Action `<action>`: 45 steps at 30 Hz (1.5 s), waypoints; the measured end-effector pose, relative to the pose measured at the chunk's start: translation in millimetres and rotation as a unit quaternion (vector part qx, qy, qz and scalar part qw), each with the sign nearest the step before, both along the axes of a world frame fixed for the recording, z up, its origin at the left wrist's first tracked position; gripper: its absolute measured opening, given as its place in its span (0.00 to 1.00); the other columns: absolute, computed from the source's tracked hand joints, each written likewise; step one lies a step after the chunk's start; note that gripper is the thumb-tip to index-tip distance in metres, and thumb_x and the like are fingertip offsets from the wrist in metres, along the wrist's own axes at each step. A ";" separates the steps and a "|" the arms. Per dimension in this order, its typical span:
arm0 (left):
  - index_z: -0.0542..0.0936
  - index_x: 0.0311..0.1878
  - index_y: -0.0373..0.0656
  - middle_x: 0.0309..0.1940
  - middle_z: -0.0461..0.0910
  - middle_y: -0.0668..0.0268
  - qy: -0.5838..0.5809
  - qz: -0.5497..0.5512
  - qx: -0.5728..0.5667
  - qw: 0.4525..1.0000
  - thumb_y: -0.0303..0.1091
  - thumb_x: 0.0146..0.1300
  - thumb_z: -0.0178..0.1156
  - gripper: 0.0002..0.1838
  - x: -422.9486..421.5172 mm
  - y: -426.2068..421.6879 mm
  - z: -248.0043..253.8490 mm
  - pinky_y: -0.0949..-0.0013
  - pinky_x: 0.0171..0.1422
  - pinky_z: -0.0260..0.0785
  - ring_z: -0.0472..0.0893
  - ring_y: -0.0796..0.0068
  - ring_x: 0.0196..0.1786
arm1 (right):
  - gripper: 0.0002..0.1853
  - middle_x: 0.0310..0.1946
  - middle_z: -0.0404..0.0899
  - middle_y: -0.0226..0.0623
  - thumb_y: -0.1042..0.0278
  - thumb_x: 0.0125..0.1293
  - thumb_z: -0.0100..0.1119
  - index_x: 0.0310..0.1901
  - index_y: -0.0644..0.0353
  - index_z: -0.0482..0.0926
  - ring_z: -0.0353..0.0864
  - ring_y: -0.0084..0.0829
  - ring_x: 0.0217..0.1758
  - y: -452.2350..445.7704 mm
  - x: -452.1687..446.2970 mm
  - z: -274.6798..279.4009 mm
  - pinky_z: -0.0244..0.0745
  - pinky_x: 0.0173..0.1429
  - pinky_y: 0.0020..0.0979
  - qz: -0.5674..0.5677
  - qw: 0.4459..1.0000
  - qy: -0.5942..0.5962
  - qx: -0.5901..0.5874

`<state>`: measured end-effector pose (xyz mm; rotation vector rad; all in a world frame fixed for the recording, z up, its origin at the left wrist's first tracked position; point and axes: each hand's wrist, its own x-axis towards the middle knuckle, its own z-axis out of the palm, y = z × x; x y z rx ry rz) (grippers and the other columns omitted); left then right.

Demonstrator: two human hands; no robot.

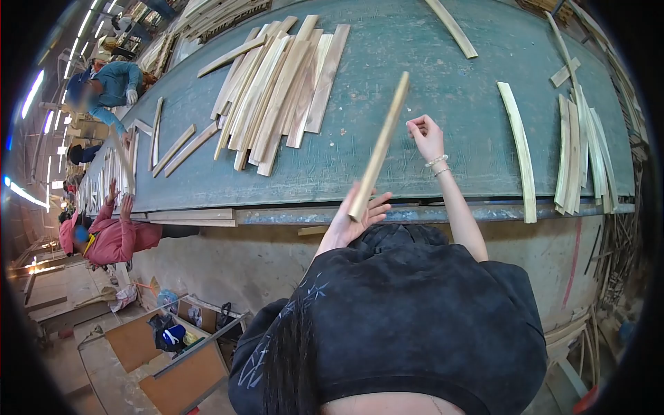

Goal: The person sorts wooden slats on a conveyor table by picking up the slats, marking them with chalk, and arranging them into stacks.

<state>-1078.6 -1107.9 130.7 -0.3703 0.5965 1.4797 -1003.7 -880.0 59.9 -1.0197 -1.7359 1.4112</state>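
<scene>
A narrow wooden strip (382,142) slants up from my left hand (339,225), its near end lying across the palm between thumb and fingers. The left fingers are loosely spread around the strip. To its right, my right hand (427,138) is raised over the green table (443,90), its fingers curled in and closed. Nothing shows between them. A beaded bracelet (437,160) circles the right wrist. Left of the held strip lies a pile of wooden strips (280,86), roughly side by side.
Single strips lie at the far side (452,28) and on the right (517,149), with a bundle of strips (570,152) further right. Two co-workers, one in a pink jacket (117,238) and one in a teal top (114,83), stand at left. A partitioned cart (183,377) stands behind.
</scene>
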 end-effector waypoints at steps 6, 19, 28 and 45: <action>0.60 0.48 0.41 0.24 0.70 0.65 0.323 -0.222 -0.050 0.919 0.35 0.59 0.52 0.17 9.4 7.0 -8.6 0.74 0.26 0.69 0.73 0.78 0.24 | 0.07 0.20 0.75 0.32 0.70 0.52 0.58 0.27 0.65 0.72 0.73 0.19 0.24 -26.3 17.1 13.0 0.69 0.30 0.22 0.060 0.997 -0.037 0.017; 0.60 0.46 0.41 0.25 0.70 0.65 0.333 -0.113 -0.019 0.936 0.33 0.60 0.51 0.14 -3.6 -24.9 1.9 0.76 0.24 0.66 0.71 0.79 0.22 | 0.08 0.17 0.73 0.41 0.71 0.52 0.57 0.25 0.64 0.69 0.72 0.34 0.19 -33.4 60.4 3.1 0.67 0.26 0.28 0.001 0.968 -0.194 0.157; 0.61 0.43 0.41 0.22 0.71 0.65 0.412 0.192 -0.163 0.876 0.32 0.60 0.51 0.12 -23.5 -159.3 -7.7 0.75 0.23 0.67 0.72 0.78 0.20 | 0.09 0.15 0.72 0.30 0.69 0.55 0.56 0.24 0.64 0.69 0.68 0.16 0.18 -144.4 -7.3 -10.1 0.65 0.24 0.20 0.166 0.974 -0.151 0.035; 0.63 0.42 0.40 0.24 0.73 0.62 0.447 0.405 -0.481 0.636 0.31 0.60 0.50 0.10 26.2 -372.6 -75.3 0.73 0.24 0.68 0.74 0.72 0.20 | 0.10 0.16 0.69 0.25 0.67 0.61 0.50 0.25 0.61 0.68 0.66 0.13 0.19 -279.0 -79.3 -0.5 0.61 0.24 0.17 0.349 0.927 -0.137 -0.012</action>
